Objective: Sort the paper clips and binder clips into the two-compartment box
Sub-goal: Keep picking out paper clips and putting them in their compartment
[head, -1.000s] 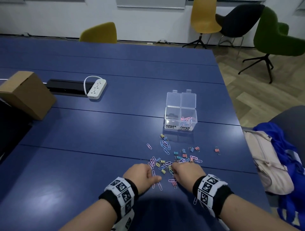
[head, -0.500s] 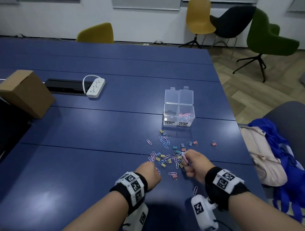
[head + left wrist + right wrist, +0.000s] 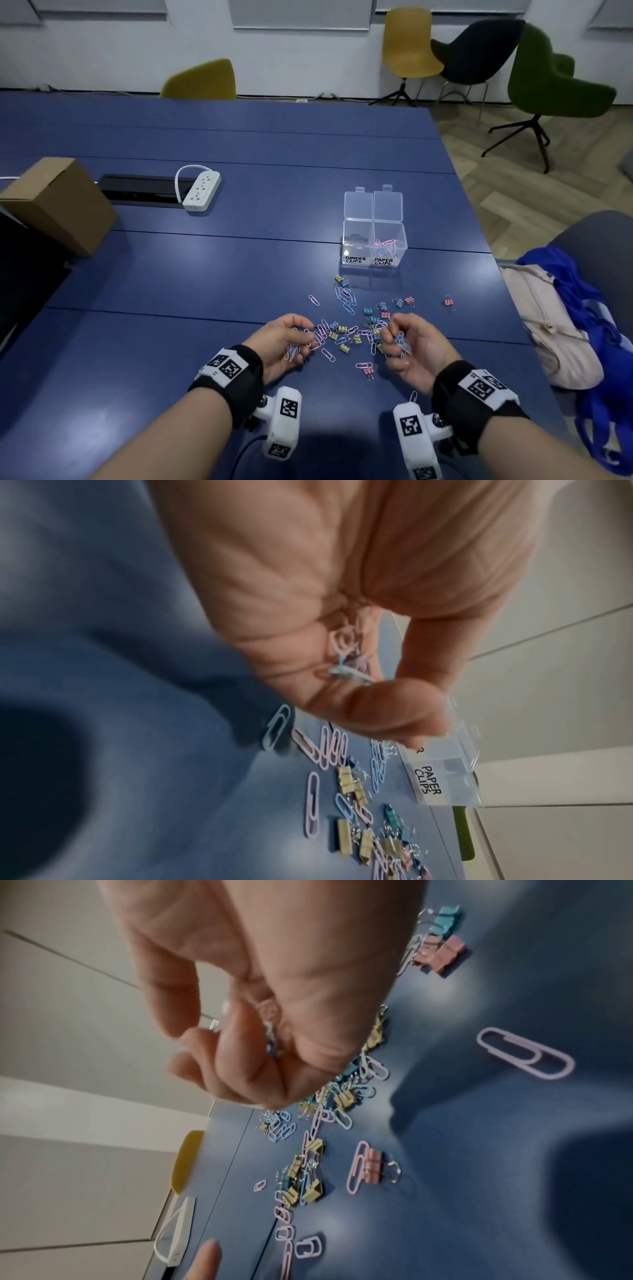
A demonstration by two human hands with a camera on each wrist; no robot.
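A clear two-compartment box [image 3: 374,240] with open lids stands past the pile; the side labelled PAPER CLIPS [image 3: 428,780] holds several clips. Pastel paper clips and small binder clips [image 3: 356,329] lie scattered on the blue table [image 3: 205,274]. My left hand [image 3: 291,337], palm turned up, curls round a bunch of paper clips [image 3: 293,351]; the same bunch [image 3: 346,658] shows in the left wrist view. My right hand [image 3: 402,339] likewise grips a bunch of paper clips [image 3: 401,344], mostly hidden by the fingers [image 3: 236,1053] in the right wrist view.
A white power strip [image 3: 201,190] and a cardboard box [image 3: 58,205] sit at the far left. A beige bag [image 3: 548,325] and blue cloth lie on a seat right of the table edge. Chairs stand beyond the table.
Both hands have lifted off the table from palm down and turned palm up, each holding gathered paper clips. They have moved apart to either side of the pile.
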